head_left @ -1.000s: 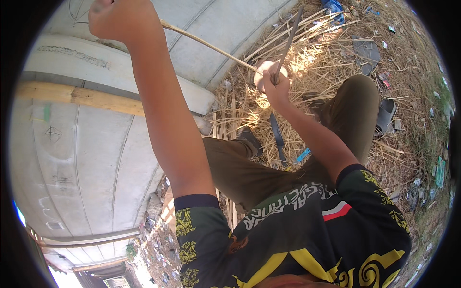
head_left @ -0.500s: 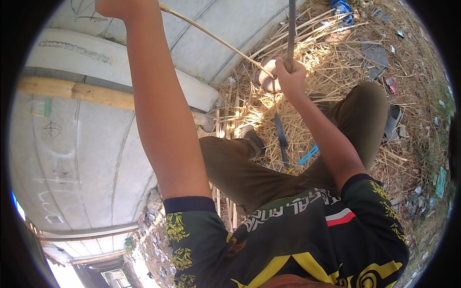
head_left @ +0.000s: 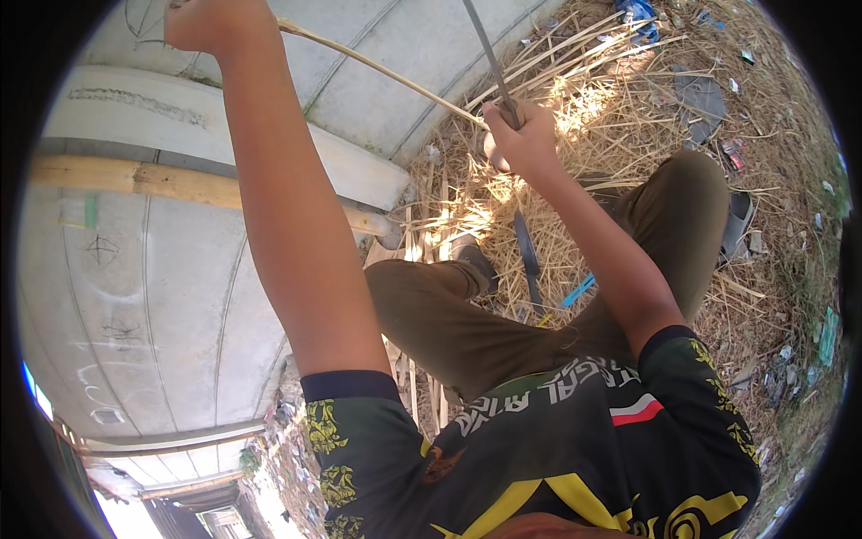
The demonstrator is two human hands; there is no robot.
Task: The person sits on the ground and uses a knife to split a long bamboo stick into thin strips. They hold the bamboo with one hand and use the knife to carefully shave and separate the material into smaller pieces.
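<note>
My left hand [head_left: 215, 25] is raised at the top left, closed round one end of a thin bamboo-like strip [head_left: 377, 67]. That strip slopes down to the right and reaches my right hand [head_left: 523, 136]. My right fist grips a long, narrow dark-grey tool [head_left: 492, 56], which points up and leftward; the top edge cuts off its far end, so its kind is unclear. Partly behind my right hand is a round, pale brown block [head_left: 494, 154]. A black blade-like piece [head_left: 526, 247] lies on the straw between my legs, near a bright blue item [head_left: 579, 289].
A pale panelled wall [head_left: 126, 314] with a bamboo pole [head_left: 135, 175] stands on my left. Loose strips and straw [head_left: 593, 117] cover the ground. A blue plastic scrap [head_left: 639, 18], a flat grey piece [head_left: 700, 106] and litter lie to the right. My bent legs frame the middle.
My left hand has shifted slightly left and up. My right hand has moved left and a little up, and the dark tool now tilts leftward where it stood nearly upright.
</note>
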